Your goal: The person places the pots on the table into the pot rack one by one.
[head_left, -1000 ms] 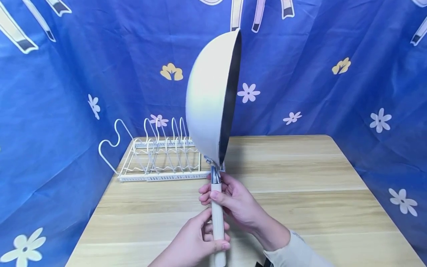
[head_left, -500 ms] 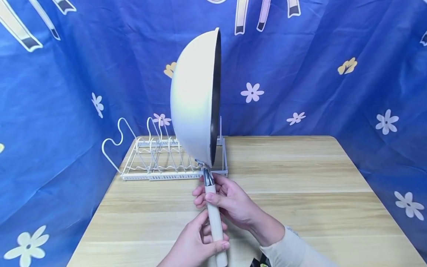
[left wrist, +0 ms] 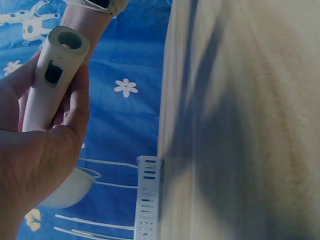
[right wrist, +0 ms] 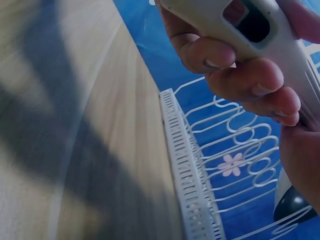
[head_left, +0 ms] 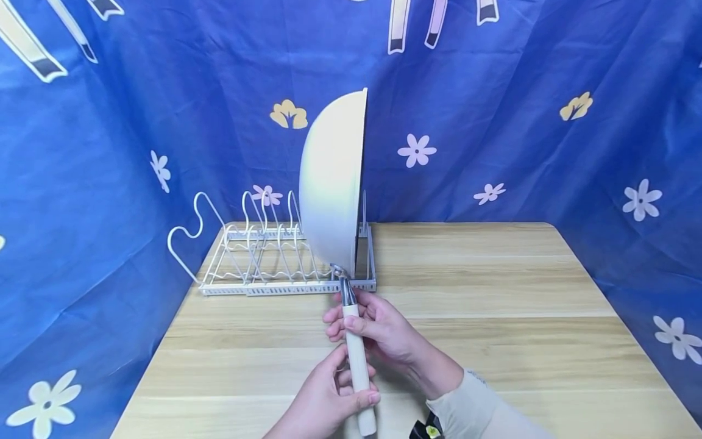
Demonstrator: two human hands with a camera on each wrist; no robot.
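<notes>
Blue curtain (head_left: 482,91) backed a pan (head_left: 333,183) poised on edge at a wire rack (head_left: 296,289)

Flowered folds hung behind the rack, and the wooden table (head_left: 493,341) spread beneath and in front of it. The pan stood upright at the rack's right end, its white outer side turned toward the rack's other loops (head_left: 201,194), its handle (head_left: 358,360) slanting down in front of the rack toward the person. Whether the bowl touched the wires could not be told.

Both hands had hold of that handle, in front of the rack. The right hand (head_left: 386,332), nearer the rack, held it just below the metal neck (head_left: 348,294), thumb on top and fingers curled beneath; the left hand (head_left: 326,396), farther from the rack, gripped near the free end, thumb and fingers bent about it.

Setting the pan on edge between the rack's loops seemed to be the step in hand. The next move probably called for keeping the bowl vertical, lining it up with a gap in the rack, and supporting the handle until the wires bore the weight
</notes>
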